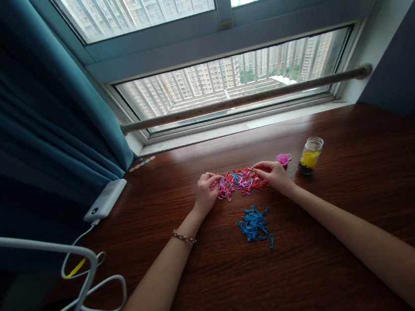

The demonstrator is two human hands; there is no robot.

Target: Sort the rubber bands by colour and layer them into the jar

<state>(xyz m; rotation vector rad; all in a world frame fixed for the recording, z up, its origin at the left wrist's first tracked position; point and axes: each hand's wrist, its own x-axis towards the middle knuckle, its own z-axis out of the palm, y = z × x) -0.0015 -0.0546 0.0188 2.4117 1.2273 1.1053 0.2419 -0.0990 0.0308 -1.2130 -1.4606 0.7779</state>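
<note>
A mixed pile of small pink, red and some blue rubber bands [241,181] lies on the dark wooden table, spread between my two hands. My left hand [206,192] is at the pile's left edge, fingers bent and tips drawn together at the bands. At the right edge, my right hand [272,174] has thumb and forefinger pinched together by the red bands. What either pinch holds is too small to make out. Nearer to me, a separate heap of blue rubber bands [253,223] sits apart, with one loose blue band [271,241] beside it.
Beyond my right hand are a small pink cup [283,159] and a glass jar [310,156] with yellow and black contents. A white power bank [105,200] with a white cable [89,269] is on the left, beside a blue curtain [86,114]. A barred window [235,72] stands behind.
</note>
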